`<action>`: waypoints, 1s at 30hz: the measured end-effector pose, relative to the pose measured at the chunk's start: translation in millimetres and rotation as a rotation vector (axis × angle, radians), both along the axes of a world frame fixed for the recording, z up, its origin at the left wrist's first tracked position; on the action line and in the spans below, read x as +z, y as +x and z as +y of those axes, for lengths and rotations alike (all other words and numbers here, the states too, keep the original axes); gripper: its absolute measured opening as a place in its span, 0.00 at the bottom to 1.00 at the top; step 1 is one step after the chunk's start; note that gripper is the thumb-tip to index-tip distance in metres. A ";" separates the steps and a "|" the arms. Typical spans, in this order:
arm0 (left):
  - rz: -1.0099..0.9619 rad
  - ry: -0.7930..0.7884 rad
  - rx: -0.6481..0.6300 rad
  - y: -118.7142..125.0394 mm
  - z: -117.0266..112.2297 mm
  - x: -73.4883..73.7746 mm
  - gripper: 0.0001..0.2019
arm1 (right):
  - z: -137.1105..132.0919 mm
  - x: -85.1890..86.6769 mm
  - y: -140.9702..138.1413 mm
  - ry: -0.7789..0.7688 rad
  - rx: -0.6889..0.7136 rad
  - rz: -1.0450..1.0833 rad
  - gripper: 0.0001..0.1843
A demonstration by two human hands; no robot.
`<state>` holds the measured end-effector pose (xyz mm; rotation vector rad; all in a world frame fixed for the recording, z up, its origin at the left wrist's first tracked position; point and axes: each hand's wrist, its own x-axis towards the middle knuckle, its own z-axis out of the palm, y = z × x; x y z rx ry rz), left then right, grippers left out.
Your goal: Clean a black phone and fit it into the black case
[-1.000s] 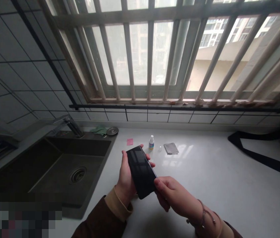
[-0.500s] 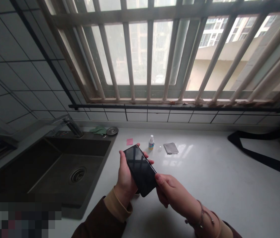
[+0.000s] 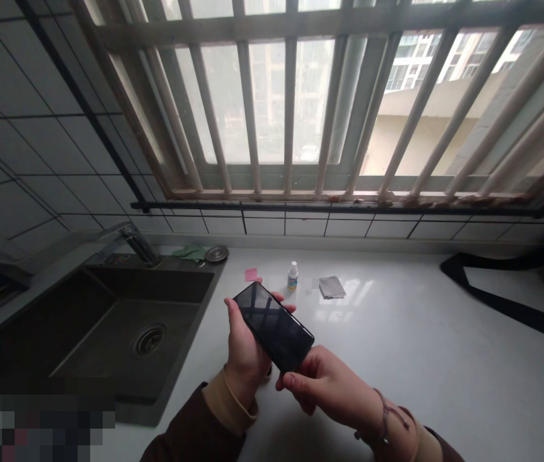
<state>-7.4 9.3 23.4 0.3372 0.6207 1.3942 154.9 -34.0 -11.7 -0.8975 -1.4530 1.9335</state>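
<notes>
And look at this: a slim, glossy black smartphone [image 3: 273, 327] held up screen-first over the white stone worktop [image 3: 411, 378], tilted, just beside the dark square sink [image 3: 132, 333]! The left hand [image 3: 247, 350] has it in a clenched grip, cradling it from underneath with the fingers wrapped round the far edge. The right hand [image 3: 330, 385] is on it too, a tight pinching grip, thumb and fingers closed on the phone's lower end. Beyond them, a small white plastic dropper bottle [image 3: 292, 276] stands upright, with a folded grey cloth [image 3: 332, 287] lying just to its right and a little pink sticky note [image 3: 251, 274] to its left. Over by the sink's far corner, a crumpled green cloth [image 3: 189, 253] sits right beside a round metal drain cover [image 3: 217, 254] - what a lineup!
</notes>
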 end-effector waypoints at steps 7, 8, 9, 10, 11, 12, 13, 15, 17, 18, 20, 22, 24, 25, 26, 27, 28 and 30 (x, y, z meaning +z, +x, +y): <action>0.005 -0.031 -0.020 3.9 -3.3 1.5 0.40 | -2.7 2.4 -3.5 -0.166 0.050 0.114 0.28; 0.013 -0.016 -0.012 4.1 -3.6 1.7 0.39 | -3.1 2.0 -4.4 -0.205 0.051 0.128 0.29; 0.021 0.002 -0.003 4.2 -3.7 1.9 0.39 | -3.5 1.5 -5.2 -0.230 0.051 0.135 0.29; 0.028 0.017 0.005 4.1 -3.6 2.1 0.38 | -3.9 1.2 -5.7 -0.243 0.049 0.135 0.29; 0.034 0.029 0.009 3.7 -3.4 2.4 0.38 | -4.0 0.9 -5.9 -0.246 0.051 0.127 0.30; 0.038 0.035 0.014 3.0 -3.0 2.6 0.38 | -3.8 0.8 -5.7 -0.239 0.058 0.117 0.30; 0.041 0.035 0.016 2.0 -2.4 2.8 0.38 | -3.2 0.8 -5.1 -0.228 0.064 0.111 0.31; 0.037 0.034 0.011 -0.7 -0.7 3.4 0.38 | -0.7 0.7 -2.6 -0.200 0.048 0.114 0.35; 0.029 0.033 -0.023 -3.6 1.2 4.3 0.37 | 3.3 0.7 1.2 -0.133 -0.052 0.119 0.41; 0.027 0.030 -0.053 -4.5 1.9 4.6 0.36 | 5.5 0.7 3.3 -0.086 -0.127 0.113 0.43; 0.026 0.014 -0.136 -4.5 2.1 4.4 0.36 | 9.5 1.1 7.1 0.004 -0.274 0.080 0.42; 0.030 -0.010 -0.243 -1.7 0.4 2.0 0.37 | 11.8 1.6 9.4 0.056 -0.346 0.035 0.38; 0.049 -0.023 -0.351 2.3 -2.3 -2.8 0.38 | 12.6 2.0 9.9 0.053 -0.371 -0.017 0.35; 0.068 -0.025 -0.395 4.2 -3.4 -5.7 0.37 | 12.8 2.2 9.9 0.045 -0.375 -0.046 0.34; 0.096 -0.026 -0.429 5.5 -3.9 -8.7 0.38 | 13.0 2.4 9.9 0.040 -0.380 -0.071 0.34; 0.139 -0.030 -0.444 6.0 -3.6 -11.5 0.38 | 13.3 2.6 10.4 0.038 -0.385 -0.089 0.34; 0.196 -0.031 -0.434 5.7 -2.4 -13.8 0.37 | 14.0 3.0 11.4 0.041 -0.388 -0.106 0.34; 0.369 0.000 -0.326 2.0 2.6 -16.5 0.30 | 16.4 4.0 15.3 0.088 -0.404 -0.177 0.34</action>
